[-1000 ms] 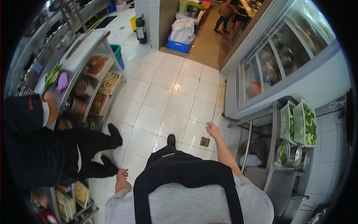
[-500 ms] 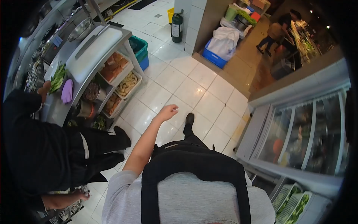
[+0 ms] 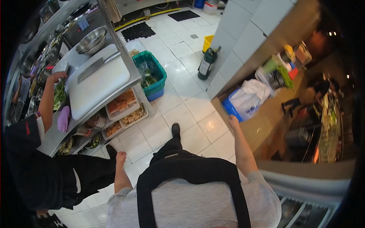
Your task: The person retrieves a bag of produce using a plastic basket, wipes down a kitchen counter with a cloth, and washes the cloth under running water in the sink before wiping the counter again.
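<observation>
My left hand (image 3: 121, 157) hangs at my left side with its fingers curled in, nothing visible in it, nearest to the dark trousers of a co-worker. Out to my right, my right hand (image 3: 233, 121) is loosely curled with its fingers partly apart, and no object shows in it. In the view it lies beside a blue crate (image 3: 229, 104) with a white plastic bag (image 3: 249, 97), without visible contact. Below and between my arms are my black apron (image 3: 186, 164) and one dark shoe (image 3: 175, 130) on white floor tiles.
On the left a co-worker (image 3: 28, 163) reaches to leafy greens (image 3: 60, 95) beside a white cutting board (image 3: 100, 81) with a cleaver (image 3: 91, 70). Ahead are a green-lined bin (image 3: 154, 89), a fire extinguisher (image 3: 207, 64) and a tiled pillar (image 3: 251, 41). Another person (image 3: 317, 89) stands farther right.
The view has swung left and forward, bringing the bin and pillar closer. My left arm has swung back to my side; my right hand is in view again. The co-worker's hand is at the greens.
</observation>
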`<state>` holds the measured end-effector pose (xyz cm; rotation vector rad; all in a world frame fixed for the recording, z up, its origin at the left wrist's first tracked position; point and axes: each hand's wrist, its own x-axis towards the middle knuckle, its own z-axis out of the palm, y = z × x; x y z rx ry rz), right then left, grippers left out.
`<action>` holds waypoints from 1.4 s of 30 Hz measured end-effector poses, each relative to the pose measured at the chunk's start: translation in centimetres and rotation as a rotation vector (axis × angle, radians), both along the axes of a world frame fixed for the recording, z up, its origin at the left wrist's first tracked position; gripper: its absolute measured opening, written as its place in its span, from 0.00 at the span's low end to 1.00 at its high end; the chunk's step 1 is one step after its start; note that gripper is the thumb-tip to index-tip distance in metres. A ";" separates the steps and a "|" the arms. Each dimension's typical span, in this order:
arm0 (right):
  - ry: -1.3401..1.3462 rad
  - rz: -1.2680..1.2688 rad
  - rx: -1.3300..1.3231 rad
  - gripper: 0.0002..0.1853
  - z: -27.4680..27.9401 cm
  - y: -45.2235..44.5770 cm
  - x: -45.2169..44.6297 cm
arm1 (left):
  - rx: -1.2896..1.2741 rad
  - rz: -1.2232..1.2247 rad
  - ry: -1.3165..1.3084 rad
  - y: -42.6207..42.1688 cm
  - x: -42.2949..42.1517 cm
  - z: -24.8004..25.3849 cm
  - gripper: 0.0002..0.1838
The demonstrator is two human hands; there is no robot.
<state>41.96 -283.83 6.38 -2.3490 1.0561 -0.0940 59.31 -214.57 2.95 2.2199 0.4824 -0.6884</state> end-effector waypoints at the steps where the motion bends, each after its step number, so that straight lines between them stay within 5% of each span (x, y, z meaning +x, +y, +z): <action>1: -0.090 0.050 -0.011 0.15 2.1 -0.5 5.1 | -0.013 0.022 -0.002 -1.8 0.4 -0.4 0.11; 4: -0.250 0.099 0.105 0.17 3.5 -1.9 16.3 | -0.046 0.353 0.307 -8.3 4.4 -2.0 0.11; 6: -0.114 0.208 0.128 0.19 3.8 -3.0 21.5 | 0.007 -0.173 0.375 -14.8 8.6 -3.7 0.13; 7: 0.017 0.301 0.073 0.20 3.8 -3.3 23.1 | 0.073 -0.658 0.268 -18.6 11.7 -4.6 0.16; 9: 0.164 0.491 -0.047 0.21 3.3 -5.0 25.5 | -0.154 -1.129 -0.160 -27.3 17.2 -4.3 0.19; 11: 0.135 0.192 0.183 0.15 4.3 -7.0 27.5 | -0.280 -1.017 -0.308 -36.5 21.6 -0.8 0.16; 13: 0.234 0.043 0.421 0.10 -0.7 -13.2 28.0 | -0.362 -0.981 -0.269 -43.7 26.1 5.5 0.15; 15: 0.213 -0.099 0.375 0.15 3.9 -13.7 29.4 | -0.434 -0.997 -0.303 -48.7 31.1 6.0 0.15; 17: 0.380 -0.082 0.329 0.16 2.0 -16.9 30.7 | -0.418 -0.999 -0.301 -51.6 35.8 6.5 0.15; 21: 0.146 0.107 0.136 0.17 1.2 -20.4 36.8 | -0.285 -0.895 -0.228 -53.1 44.6 3.6 0.16; 23: -0.059 0.122 0.587 0.13 0.8 -23.1 43.5 | -0.098 -0.865 -0.118 -50.4 48.6 -0.2 0.18; 24: -0.153 0.186 0.548 0.14 1.4 -25.0 47.8 | 0.020 -0.838 -0.084 -48.7 50.2 -1.9 0.17; 25: -0.252 0.248 0.511 0.15 2.4 -27.0 52.9 | 0.196 -0.723 0.110 -49.5 50.5 6.2 0.18; 26: -0.257 0.299 0.428 0.14 7.0 -28.5 58.5 | 0.318 -0.750 0.241 -47.7 52.8 1.5 0.17; 27: -0.616 0.301 0.618 0.13 12.8 -28.9 64.1 | 0.436 -0.769 0.374 -45.5 54.7 -2.8 0.17; 28: -0.773 0.295 0.582 0.12 18.0 -29.8 69.2 | 0.447 -0.761 0.372 -45.2 56.6 -2.5 0.17; 29: -0.600 0.527 0.245 0.17 24.2 -32.5 73.5 | 0.373 -0.609 0.352 -45.0 58.1 -2.0 0.16; 33: -1.364 0.432 0.054 0.13 44.9 -35.0 83.1 | 0.065 -0.198 0.089 -50.2 63.6 5.3 0.12; 34: -1.540 0.481 -0.018 0.14 48.5 -35.2 84.2 | -0.061 -0.028 0.105 -50.6 65.6 2.4 0.11; 35: -1.747 0.776 -0.075 0.13 51.5 -36.7 85.1 | -0.057 -0.028 0.108 -51.8 67.2 2.2 0.11; 37: -1.969 0.960 -0.260 0.15 55.8 -36.4 86.4 | -0.298 0.069 0.121 -54.4 70.5 1.4 0.09; 42: -1.779 1.270 -0.751 0.16 59.4 -38.4 91.6 | -0.107 -0.298 0.226 -60.2 82.6 0.8 0.11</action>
